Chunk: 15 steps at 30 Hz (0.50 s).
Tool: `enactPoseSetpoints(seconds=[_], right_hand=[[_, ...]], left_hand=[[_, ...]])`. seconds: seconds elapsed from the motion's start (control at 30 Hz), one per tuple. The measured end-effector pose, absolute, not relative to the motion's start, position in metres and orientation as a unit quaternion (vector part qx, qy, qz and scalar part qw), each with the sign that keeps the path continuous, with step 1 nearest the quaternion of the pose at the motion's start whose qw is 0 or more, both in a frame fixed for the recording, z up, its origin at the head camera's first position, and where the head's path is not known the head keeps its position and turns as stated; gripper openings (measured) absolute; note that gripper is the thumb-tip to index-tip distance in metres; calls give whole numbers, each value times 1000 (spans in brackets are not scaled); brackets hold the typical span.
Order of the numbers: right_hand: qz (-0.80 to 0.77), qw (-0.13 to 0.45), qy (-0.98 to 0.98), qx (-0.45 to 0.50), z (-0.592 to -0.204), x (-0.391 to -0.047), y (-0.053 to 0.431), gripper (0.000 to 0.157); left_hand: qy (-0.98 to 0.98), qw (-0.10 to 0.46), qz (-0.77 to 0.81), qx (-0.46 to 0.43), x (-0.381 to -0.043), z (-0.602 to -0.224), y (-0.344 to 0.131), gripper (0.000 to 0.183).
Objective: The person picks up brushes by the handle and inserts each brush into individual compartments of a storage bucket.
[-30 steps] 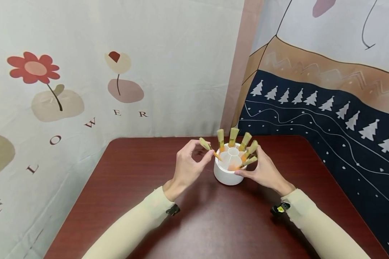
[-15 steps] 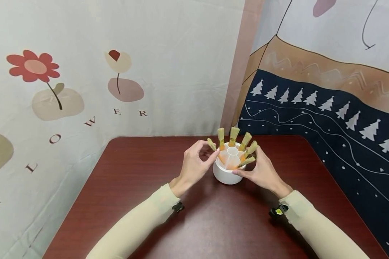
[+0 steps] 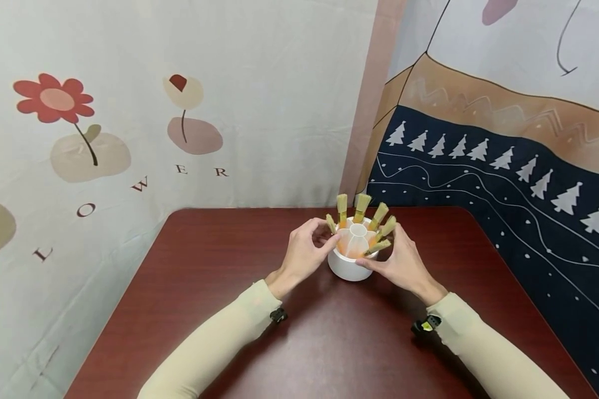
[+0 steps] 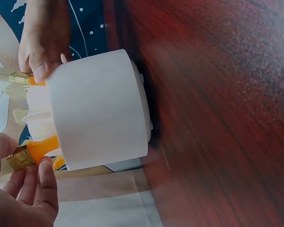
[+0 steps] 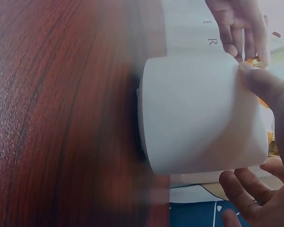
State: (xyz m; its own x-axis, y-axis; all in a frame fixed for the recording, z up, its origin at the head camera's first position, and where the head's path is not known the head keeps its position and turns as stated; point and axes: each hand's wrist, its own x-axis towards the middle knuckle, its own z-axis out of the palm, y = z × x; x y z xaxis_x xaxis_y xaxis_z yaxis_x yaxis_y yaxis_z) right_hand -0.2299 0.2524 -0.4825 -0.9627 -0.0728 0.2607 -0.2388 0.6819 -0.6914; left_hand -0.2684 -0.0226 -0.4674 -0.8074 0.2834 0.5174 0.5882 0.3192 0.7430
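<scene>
A round white divided holder (image 3: pixel 348 271) stands on the table, with a ring-shaped centre and several paintbrushes (image 3: pixel 361 206) upright or leaning around its far and right rim. My left hand (image 3: pixel 306 250) is at its left side and pinches another paintbrush (image 4: pixel 35 150) between thumb and fingers. That brush has an orange handle, a brass ferrule and pale bristles; its handle end reaches inside the holder's rim. On the opposite side my right hand (image 3: pixel 401 261) grips the holder, thumb (image 5: pixel 258 78) on the near rim and fingers around the right side. The handle tips inside are mostly hidden.
The dark red wooden table (image 3: pixel 219 260) extends around the holder, its far edge close behind. A pale cloth with flower prints (image 3: pixel 279 111) hangs at the back, and a dark blue cloth with white trees (image 3: pixel 479 188) hangs at the right.
My left hand has moved right with its paintbrush, and the handle has gone down into the holder as the brush tilted more upright. My right hand stays on the holder.
</scene>
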Motion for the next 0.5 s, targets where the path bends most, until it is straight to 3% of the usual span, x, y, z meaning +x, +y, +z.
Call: enactPoseSetpoints(seconds=[0.5], right_hand=[[357, 122, -924, 61, -480, -226, 245, 114]], left_hand=[[-826, 121, -494, -243, -273, -468, -22, 21]])
